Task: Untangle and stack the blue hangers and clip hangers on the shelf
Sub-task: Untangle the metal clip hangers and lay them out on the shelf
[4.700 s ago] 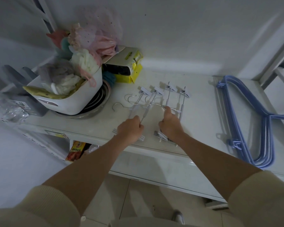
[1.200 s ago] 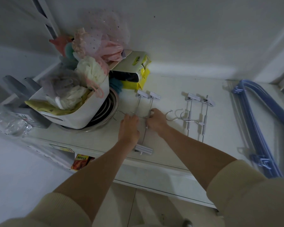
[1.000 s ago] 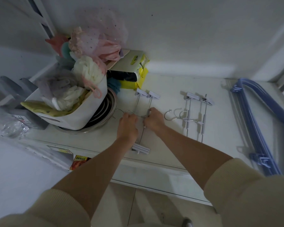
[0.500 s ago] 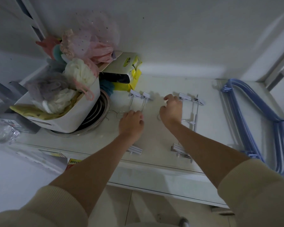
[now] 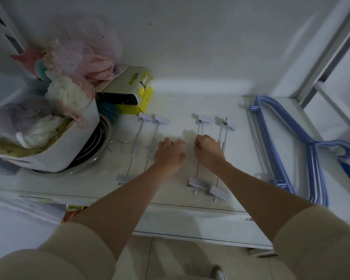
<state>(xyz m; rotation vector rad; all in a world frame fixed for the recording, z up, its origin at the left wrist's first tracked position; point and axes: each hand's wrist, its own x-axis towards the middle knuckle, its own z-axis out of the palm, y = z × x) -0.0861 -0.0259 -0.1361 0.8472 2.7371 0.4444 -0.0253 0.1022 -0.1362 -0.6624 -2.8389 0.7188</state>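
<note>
Clutter crowds the shelf (image 5: 170, 110) left: white basket (image 5: 73, 146) on metal basin (image 5: 101, 146). Both hands, left (image 5: 168, 156) and right (image 5: 209, 152), pinch wire hooks of centre clip hangers (image 5: 208, 152); blue hangers (image 5: 291, 154) stacked right.

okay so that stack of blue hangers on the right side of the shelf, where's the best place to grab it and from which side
Grip the blue hangers at the neck, where the arms meet near the right edge. Probably come from above with the right hand, the nearer one. They lie flat and nested on the shelf, so one pinch there should catch all the bars together and keep the stack balanced.
</note>
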